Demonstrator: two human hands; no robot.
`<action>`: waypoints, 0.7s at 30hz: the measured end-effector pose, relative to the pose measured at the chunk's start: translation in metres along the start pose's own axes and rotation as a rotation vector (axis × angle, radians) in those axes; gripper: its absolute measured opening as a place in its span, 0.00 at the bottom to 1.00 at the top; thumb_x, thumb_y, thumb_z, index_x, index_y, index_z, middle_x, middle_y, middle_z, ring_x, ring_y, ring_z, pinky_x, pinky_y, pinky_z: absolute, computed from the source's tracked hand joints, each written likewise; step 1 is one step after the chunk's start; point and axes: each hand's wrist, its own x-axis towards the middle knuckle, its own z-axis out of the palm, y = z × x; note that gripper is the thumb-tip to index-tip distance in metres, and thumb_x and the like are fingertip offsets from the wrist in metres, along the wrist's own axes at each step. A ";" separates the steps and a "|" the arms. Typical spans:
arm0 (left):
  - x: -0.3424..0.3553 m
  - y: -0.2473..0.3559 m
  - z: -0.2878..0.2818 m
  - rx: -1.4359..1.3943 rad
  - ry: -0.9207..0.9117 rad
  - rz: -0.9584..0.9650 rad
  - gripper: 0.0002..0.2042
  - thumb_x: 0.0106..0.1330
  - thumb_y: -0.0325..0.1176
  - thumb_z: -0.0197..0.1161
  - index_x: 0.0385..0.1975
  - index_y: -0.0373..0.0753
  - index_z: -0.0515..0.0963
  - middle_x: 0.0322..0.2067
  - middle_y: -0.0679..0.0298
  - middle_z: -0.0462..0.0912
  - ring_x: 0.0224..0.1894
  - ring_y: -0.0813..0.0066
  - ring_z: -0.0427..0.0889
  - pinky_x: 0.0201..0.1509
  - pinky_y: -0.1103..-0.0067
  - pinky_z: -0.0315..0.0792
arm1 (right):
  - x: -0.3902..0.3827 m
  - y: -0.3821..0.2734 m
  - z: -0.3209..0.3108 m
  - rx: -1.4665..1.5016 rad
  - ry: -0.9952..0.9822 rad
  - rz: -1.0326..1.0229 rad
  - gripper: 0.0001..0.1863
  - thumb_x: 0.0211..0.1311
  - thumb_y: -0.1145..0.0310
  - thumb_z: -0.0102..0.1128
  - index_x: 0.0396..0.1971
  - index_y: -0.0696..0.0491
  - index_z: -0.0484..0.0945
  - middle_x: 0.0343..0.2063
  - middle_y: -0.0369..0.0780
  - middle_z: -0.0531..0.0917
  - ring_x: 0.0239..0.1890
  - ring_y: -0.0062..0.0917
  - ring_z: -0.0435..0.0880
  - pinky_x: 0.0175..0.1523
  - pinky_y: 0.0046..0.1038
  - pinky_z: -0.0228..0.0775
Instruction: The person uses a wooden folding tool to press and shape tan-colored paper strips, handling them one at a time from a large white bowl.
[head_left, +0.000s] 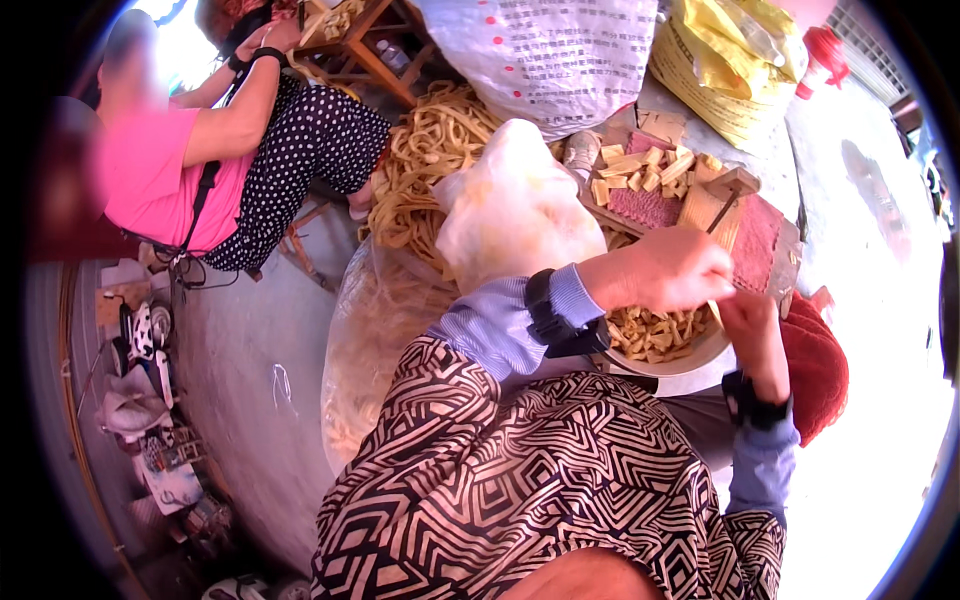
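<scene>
My left hand (665, 270) reaches across above a pale bowl (690, 362), its fingers pinched together. Close by, my right hand (748, 318) is also closed, with its fingertips almost meeting the left ones. Whatever lies between the fingers is too small to make out. Short pale-yellow cut pieces (652, 332) fill the bowl beneath. Just beyond my hands is a wooden board with a reddish textured mat (757, 245). On its left part rest several light-yellow chunks (640, 170). A wooden block on a thin rod (735, 183) stands over the board.
Long yellowish strips (425, 150) lie heaped beside a white plastic bag (520, 210). A clear bag (375, 340) spreads on the floor. Behind are a white printed sack (560, 60) and a yellow sack (725, 75). Another person in pink (150, 160) sits at left. Red fabric (815, 370) is at right.
</scene>
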 end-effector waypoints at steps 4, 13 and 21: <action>-0.008 0.058 -0.012 -0.439 0.019 0.247 0.09 0.66 0.33 0.55 0.32 0.34 0.78 0.24 0.61 0.81 0.29 0.73 0.80 0.33 0.76 0.72 | -0.046 -0.066 -0.024 0.970 -0.254 -0.588 0.19 0.63 0.66 0.55 0.13 0.59 0.72 0.09 0.38 0.72 0.09 0.23 0.70 0.15 0.21 0.60; 0.012 0.015 0.062 -1.118 0.126 0.018 0.15 0.65 0.25 0.54 0.51 0.32 0.70 0.38 0.68 0.77 0.42 0.81 0.74 0.46 0.79 0.70 | -0.009 -0.016 0.011 0.130 0.745 -0.199 0.12 0.61 0.81 0.54 0.44 0.60 0.80 0.27 0.37 0.82 0.32 0.16 0.79 0.39 0.19 0.71; 0.007 -0.033 0.057 0.185 0.231 0.090 0.04 0.60 0.28 0.55 0.32 0.37 0.76 0.25 0.51 0.77 0.28 0.51 0.78 0.28 0.67 0.71 | -0.004 0.018 0.026 0.164 0.468 0.010 0.09 0.64 0.70 0.55 0.32 0.61 0.79 0.28 0.39 0.81 0.27 0.22 0.77 0.33 0.22 0.68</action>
